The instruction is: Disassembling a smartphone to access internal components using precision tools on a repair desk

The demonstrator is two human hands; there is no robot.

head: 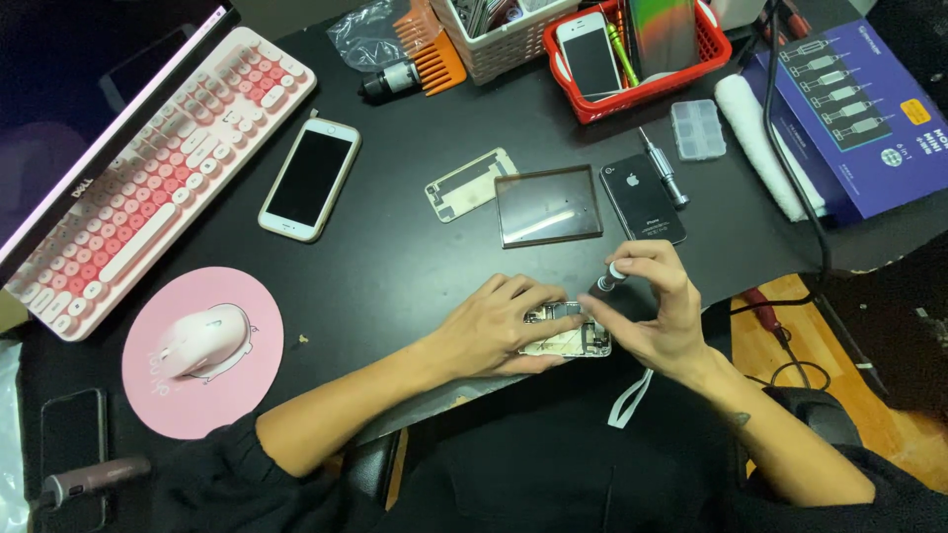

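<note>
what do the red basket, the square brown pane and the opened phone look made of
Red slotted basket: likely moulded plastic, matte, with open ribs. Square brown-tinted pane: glass or acrylic, glossy, see-through, reflecting light. Opened phone under the hands: seemingly a metal frame with bare silvery parts showing.

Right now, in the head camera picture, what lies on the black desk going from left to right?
Pink keyboard → pink mouse on its round pad → white phone → left hand steadying the opened phone → right hand with a screwdriver → clear parts box → blue box.
</note>
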